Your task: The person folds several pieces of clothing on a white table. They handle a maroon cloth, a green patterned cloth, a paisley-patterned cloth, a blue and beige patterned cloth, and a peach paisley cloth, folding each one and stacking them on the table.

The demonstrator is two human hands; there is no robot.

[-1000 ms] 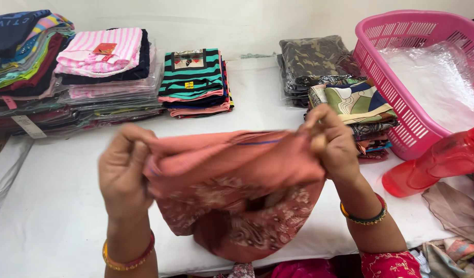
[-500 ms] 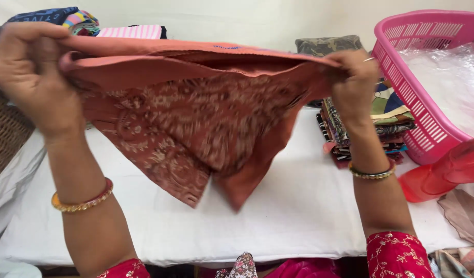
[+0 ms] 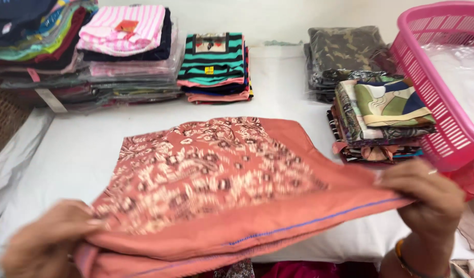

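White table (image 3: 92, 149), both hands' grip closed on salmon patterned cloth (image 3: 221, 175), pink basket (image 3: 427, 77) beside

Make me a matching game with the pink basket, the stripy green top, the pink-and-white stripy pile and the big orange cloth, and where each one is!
Things:
1. pink basket
2. green striped top
3. pink-and-white striped pile
4. salmon patterned cloth

Places:
A. far left of the table, on a tall stack
B. held at its near edge by the left hand and the right hand
C. right edge of the table
D. middle of the back row

Pairs: 1-C, 2-D, 3-A, 4-B
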